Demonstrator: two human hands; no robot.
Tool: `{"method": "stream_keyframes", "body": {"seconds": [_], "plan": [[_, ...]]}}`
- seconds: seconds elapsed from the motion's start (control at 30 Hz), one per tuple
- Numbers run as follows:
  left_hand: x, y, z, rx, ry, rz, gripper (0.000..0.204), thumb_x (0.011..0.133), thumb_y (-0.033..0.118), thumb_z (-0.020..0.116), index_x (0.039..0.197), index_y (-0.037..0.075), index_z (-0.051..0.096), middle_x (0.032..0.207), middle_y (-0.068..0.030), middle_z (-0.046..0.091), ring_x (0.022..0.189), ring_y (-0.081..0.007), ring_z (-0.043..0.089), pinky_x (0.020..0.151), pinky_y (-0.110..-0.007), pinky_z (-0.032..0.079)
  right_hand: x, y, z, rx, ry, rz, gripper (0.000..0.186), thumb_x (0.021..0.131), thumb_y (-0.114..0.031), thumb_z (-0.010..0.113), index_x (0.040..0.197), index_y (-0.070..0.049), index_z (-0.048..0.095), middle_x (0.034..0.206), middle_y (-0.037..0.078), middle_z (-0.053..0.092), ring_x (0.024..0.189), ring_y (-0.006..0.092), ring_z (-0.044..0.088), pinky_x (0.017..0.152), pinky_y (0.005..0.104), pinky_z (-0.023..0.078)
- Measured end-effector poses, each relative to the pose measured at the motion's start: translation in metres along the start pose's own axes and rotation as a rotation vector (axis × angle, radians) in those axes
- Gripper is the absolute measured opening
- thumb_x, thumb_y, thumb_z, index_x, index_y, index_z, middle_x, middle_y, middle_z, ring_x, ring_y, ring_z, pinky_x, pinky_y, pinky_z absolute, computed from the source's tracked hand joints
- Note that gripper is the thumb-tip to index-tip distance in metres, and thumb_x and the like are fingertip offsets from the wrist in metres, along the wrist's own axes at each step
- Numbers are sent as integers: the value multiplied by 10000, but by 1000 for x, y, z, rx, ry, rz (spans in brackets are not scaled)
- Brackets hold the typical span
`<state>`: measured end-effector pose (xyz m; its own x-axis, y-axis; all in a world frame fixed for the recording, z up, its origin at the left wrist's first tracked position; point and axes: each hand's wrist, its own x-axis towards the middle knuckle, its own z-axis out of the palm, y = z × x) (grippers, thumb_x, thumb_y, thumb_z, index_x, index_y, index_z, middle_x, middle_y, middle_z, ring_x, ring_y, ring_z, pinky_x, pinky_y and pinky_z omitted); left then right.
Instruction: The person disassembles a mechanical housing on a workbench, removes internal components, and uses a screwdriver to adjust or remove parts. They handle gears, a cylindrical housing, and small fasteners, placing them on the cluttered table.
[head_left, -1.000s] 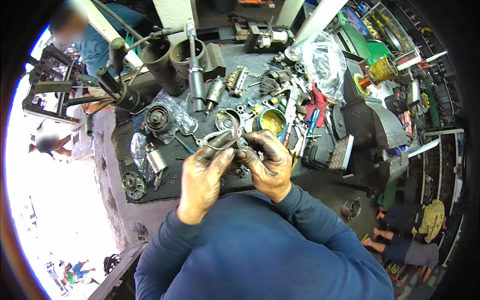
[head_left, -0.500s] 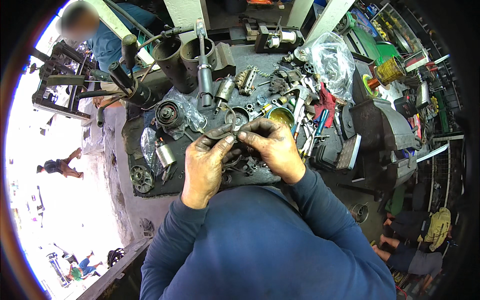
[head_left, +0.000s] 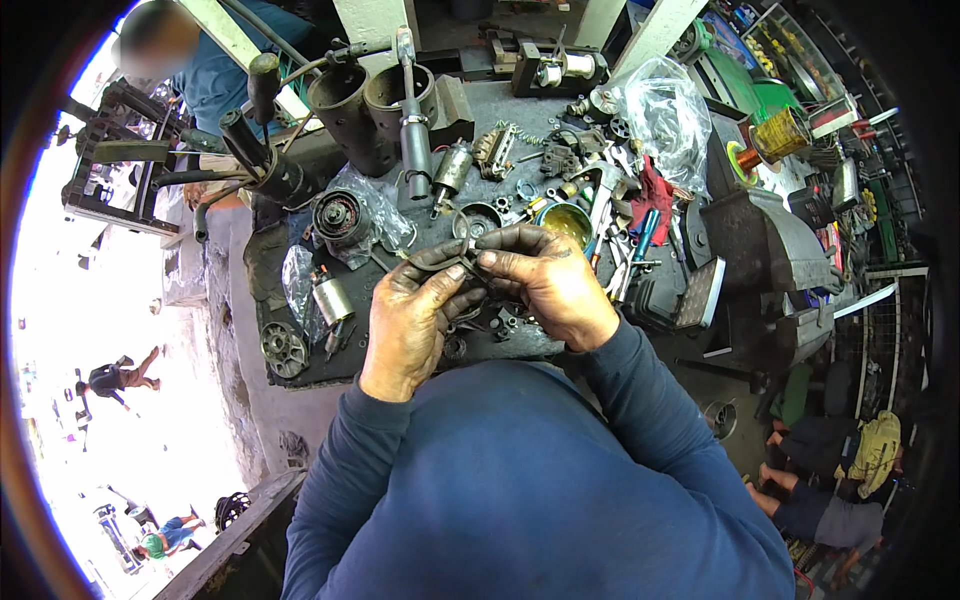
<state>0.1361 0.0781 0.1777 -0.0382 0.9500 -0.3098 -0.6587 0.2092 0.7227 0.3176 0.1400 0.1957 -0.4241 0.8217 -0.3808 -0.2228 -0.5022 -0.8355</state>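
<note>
My left hand (head_left: pixel 408 325) and my right hand (head_left: pixel 562 290) meet over the near side of the workbench, both smeared with grease. Between the left thumb and fingers runs a thin, bent dark cable (head_left: pixel 436 266). Its end reaches the right thumb and forefinger, which pinch it too; the fingers partly hide the joining spot. Just beyond the fingertips sit a shallow round metal cup (head_left: pixel 484 216) and a bowl of yellowish liquid (head_left: pixel 568 220). Left of my left hand lie a silver cylinder-shaped solenoid (head_left: pixel 332 298) and a round motor part (head_left: pixel 340 216) on clear plastic.
Wrenches, a hammer (head_left: pixel 604 182), a red rag (head_left: pixel 653 200) and several small parts crowd the right side. Two upright metal tubes (head_left: pixel 340 100) stand at the back left. A clear plastic bag (head_left: pixel 668 125) lies at the back right. Another person (head_left: pixel 235 75) is beyond the bench.
My right fingers have straightened and come closer over the left fingertips. The cable's held part has shifted slightly, while both hands stay in about the same place.
</note>
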Motion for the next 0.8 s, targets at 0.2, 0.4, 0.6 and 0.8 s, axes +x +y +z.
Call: {"method": "stream_keyframes", "body": {"seconds": [0.2, 0.4, 0.6, 0.8], "plan": [[4, 2, -5, -77, -47, -25, 250, 1035, 9, 630, 1278, -51, 639, 1164, -187, 741, 1054, -297, 760, 928, -429, 654, 6, 3, -6, 463, 42, 193, 188, 1040, -129, 628, 1196, -38, 679, 1068, 92, 711, 872, 190, 712, 696, 317, 592], [6, 1, -4, -55, -37, -43, 236, 1027, 1, 655, 1255, -59, 650, 1175, -159, 733, 1021, -249, 750, 917, -394, 644, 0, -2, -3, -293, -9, -17, 174, 992, -139, 735, 1134, -38, 736, 904, 13, 723, 780, 90, 656, 710, 265, 540], [4, 2, -5, 40, -51, -56, 248, 1003, -13, 678, 1246, -55, 657, 1165, -143, 737, 1001, -221, 741, 912, -377, 639, -3, -4, -2, -656, 4, -232, 225, 916, -159, 757, 1006, 47, 762, 849, 113, 737, 757, 103, 647, 697, 301, 538], [-6, 1, -11, -30, -5, -37, 247, 1002, -6, 668, 1244, -49, 650, 1156, -158, 740, 1000, -233, 751, 892, -391, 653, -9, 7, 5, -769, 17, -579, 210, 872, -154, 807, 987, 19, 773, 949, 208, 754, 886, 366, 740, 798, 419, 575]]}}
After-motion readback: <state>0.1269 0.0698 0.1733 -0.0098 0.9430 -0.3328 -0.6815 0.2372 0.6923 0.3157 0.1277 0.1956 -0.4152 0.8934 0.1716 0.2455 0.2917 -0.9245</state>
